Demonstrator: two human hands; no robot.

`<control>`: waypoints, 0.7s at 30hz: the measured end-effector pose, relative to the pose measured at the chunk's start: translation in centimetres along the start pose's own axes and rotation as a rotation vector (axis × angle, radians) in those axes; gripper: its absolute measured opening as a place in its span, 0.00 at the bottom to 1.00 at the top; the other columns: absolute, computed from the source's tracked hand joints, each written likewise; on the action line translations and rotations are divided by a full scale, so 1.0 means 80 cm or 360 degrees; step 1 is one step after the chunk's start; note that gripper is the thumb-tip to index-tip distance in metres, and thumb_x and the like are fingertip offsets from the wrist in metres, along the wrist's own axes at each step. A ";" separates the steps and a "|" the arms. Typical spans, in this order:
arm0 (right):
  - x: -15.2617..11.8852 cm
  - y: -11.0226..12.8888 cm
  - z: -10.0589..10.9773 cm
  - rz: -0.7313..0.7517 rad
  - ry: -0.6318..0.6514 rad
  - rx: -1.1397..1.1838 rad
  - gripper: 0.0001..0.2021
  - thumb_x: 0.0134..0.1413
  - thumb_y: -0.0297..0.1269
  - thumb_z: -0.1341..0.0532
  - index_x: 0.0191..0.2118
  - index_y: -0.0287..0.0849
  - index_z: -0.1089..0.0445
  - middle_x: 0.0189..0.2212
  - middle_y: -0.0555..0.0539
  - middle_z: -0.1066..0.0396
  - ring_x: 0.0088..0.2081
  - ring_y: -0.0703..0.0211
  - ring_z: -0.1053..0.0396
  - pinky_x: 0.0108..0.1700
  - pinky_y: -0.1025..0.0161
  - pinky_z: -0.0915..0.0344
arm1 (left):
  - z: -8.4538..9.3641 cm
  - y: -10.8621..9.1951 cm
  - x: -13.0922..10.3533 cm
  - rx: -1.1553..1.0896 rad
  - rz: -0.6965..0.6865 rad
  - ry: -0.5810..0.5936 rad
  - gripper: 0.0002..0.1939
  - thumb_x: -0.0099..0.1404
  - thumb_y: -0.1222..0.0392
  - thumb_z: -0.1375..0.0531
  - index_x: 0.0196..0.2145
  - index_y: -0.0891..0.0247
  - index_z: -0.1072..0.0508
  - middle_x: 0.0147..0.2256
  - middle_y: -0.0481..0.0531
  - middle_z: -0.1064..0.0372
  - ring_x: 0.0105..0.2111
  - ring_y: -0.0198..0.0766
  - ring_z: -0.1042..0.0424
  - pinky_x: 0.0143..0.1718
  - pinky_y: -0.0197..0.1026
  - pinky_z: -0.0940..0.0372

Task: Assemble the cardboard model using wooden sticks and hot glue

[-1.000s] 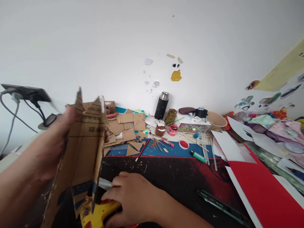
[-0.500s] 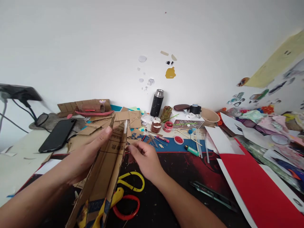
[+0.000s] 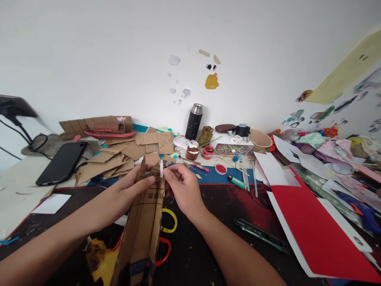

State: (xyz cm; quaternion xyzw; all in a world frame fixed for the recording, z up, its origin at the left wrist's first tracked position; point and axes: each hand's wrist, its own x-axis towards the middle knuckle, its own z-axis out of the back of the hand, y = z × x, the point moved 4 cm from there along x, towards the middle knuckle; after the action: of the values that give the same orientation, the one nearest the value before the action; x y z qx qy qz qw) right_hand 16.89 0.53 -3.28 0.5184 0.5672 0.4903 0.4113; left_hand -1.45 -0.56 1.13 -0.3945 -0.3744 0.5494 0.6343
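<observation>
A long folded cardboard piece (image 3: 143,222) with printed characters stands out from the near edge of the view. My left hand (image 3: 125,190) is closed round its far left side, thumb lying over the inner face. At the far right edge of the cardboard, a small white strip (image 3: 161,169) shows beside my right hand (image 3: 183,186). The thumb and fingers of that hand are pinched together there; what they hold is hidden. Scissors with a yellow loop (image 3: 170,221) and a red loop (image 3: 164,252) lie partly behind the cardboard. A yellow tool (image 3: 102,258) is at its left.
Cardboard scraps (image 3: 113,159), a model boat (image 3: 110,133) and a phone (image 3: 62,163) lie at the left. A black flask (image 3: 194,122) and paint jars (image 3: 192,151) stand at the back. A cutter (image 3: 260,235) and red sheet (image 3: 324,222) lie at the right.
The view has shifted slightly. The cardboard has moved right and stands more upright in view, covering more of the scissors. My left thumb has moved onto its inner face.
</observation>
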 end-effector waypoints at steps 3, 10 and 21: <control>-0.002 -0.001 -0.003 -0.0021 0.0030 -0.0027 0.18 0.60 0.57 0.29 0.37 0.47 0.28 0.23 0.56 0.31 0.22 0.62 0.33 0.24 0.65 0.32 | -0.006 -0.013 0.001 0.0017 -0.0039 0.0089 0.23 0.63 0.30 0.36 0.40 0.50 0.18 0.41 0.54 0.17 0.53 0.61 0.20 0.54 0.54 0.22; -0.006 -0.004 -0.006 -0.0014 0.0047 -0.0085 0.15 0.62 0.52 0.30 0.40 0.45 0.26 0.24 0.55 0.30 0.23 0.61 0.31 0.24 0.66 0.30 | -0.009 -0.014 0.006 0.0263 -0.0151 0.0024 0.23 0.71 0.33 0.44 0.42 0.56 0.27 0.39 0.54 0.21 0.42 0.53 0.22 0.45 0.51 0.26; -0.008 -0.002 -0.008 -0.0010 0.0060 -0.0069 0.16 0.62 0.53 0.30 0.41 0.46 0.27 0.23 0.56 0.31 0.23 0.62 0.31 0.24 0.65 0.28 | -0.006 -0.008 0.005 0.0441 -0.0209 0.0047 0.18 0.72 0.39 0.43 0.40 0.56 0.27 0.36 0.52 0.21 0.36 0.49 0.25 0.39 0.47 0.33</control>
State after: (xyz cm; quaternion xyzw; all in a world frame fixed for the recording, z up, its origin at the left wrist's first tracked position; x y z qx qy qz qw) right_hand 16.30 -0.21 -3.38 0.4983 0.5658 0.5107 0.4133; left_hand -0.66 -0.23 1.56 -0.2860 -0.3105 0.5474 0.7226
